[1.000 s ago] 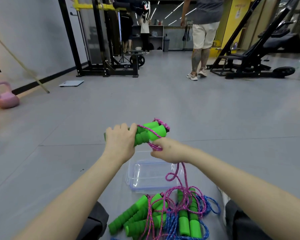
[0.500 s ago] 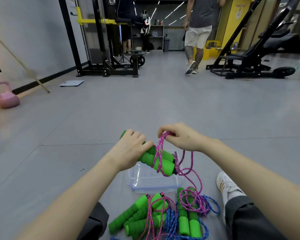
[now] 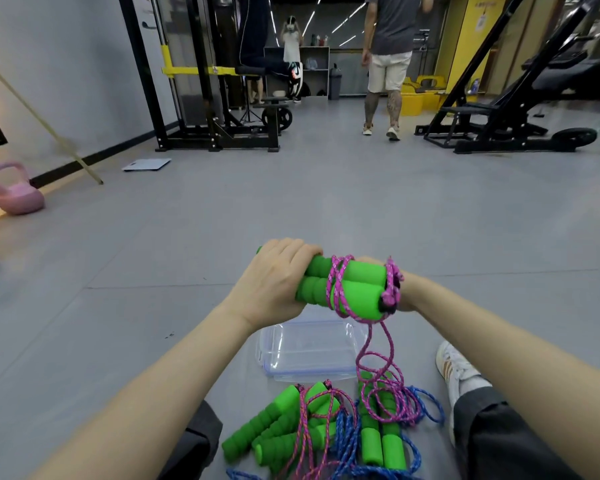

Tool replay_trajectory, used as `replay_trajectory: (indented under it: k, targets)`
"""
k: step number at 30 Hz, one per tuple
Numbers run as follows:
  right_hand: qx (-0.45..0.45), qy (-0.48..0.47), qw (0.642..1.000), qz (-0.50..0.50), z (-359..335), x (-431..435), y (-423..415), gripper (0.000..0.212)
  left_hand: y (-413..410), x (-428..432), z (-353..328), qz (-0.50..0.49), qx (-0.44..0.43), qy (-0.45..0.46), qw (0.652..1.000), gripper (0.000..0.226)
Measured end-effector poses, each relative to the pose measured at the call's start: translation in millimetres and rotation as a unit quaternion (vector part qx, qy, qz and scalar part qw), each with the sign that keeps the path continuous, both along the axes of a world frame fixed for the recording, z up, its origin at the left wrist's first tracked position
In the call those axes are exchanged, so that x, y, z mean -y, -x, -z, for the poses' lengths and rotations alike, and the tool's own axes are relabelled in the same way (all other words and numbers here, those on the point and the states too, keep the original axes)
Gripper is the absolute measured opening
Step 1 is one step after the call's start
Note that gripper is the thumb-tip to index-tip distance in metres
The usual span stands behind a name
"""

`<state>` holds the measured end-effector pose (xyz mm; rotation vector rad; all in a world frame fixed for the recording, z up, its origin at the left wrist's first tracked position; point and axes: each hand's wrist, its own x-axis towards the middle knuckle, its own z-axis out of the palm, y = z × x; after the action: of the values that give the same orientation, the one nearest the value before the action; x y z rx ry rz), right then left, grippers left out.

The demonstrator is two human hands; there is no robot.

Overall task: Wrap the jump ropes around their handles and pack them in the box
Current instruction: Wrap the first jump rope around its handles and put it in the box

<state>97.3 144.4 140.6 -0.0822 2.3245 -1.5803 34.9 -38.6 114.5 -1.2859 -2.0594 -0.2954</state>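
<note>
My left hand (image 3: 274,282) grips two green foam handles (image 3: 355,284) held side by side above the floor. A pink rope (image 3: 336,282) is looped a few times around them and its loose end (image 3: 378,368) hangs down to the floor. My right hand (image 3: 404,292) is mostly hidden behind the handles' right ends, where it holds the pink rope. Below them a clear plastic box (image 3: 309,351) sits open on the floor. In front of the box lies a pile of more green-handled ropes (image 3: 291,431), pink and blue.
My white shoe (image 3: 456,372) and dark trouser legs flank the pile. A pink kettlebell (image 3: 14,192) stands at the left wall, a scale (image 3: 146,164) lies further back. Black gym machines (image 3: 510,109) and a walking person (image 3: 385,64) are far ahead.
My right hand has swung from above the handles down to behind their right ends, carrying the pink rope around them. The handles have risen and levelled. The far person has walked further away.
</note>
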Motion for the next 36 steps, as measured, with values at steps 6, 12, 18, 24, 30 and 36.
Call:
replay_trajectory:
  k: [6, 12, 18, 24, 30, 36]
  targets:
    - [-0.018, -0.181, 0.983, 0.001, 35.0, 35.1, 7.0, 0.007, 7.9, -0.1, 4.7, -0.201, 0.053, 0.044, 0.977, 0.035]
    - [0.065, -0.151, 0.983, -0.078, 16.4, 32.8, 9.0, 0.005, 11.3, 16.2, 12.4, -0.348, 0.020, 0.155, 0.924, 0.039]
    - [0.013, -0.245, 0.962, -0.117, -10.0, 25.2, 4.8, 0.014, 7.0, 11.5, 16.8, -0.420, 0.037, 0.260, 0.869, 0.034]
    - [-0.236, -0.332, 0.913, -0.021, -6.8, 23.7, 14.2, 0.017, -6.0, 4.0, 21.3, -0.403, 0.072, 0.249, 0.878, 0.022]
    - [-0.248, -0.286, 0.924, 0.046, 10.5, 17.9, 21.7, 0.019, -15.1, -8.6, 23.2, -0.369, 0.128, 0.208, 0.897, 0.025]
    - [-0.234, -0.359, 0.904, -0.010, 2.9, 2.6, 22.2, 0.032, -4.8, -4.1, 16.5, -0.212, 0.077, 0.248, 0.942, 0.022]
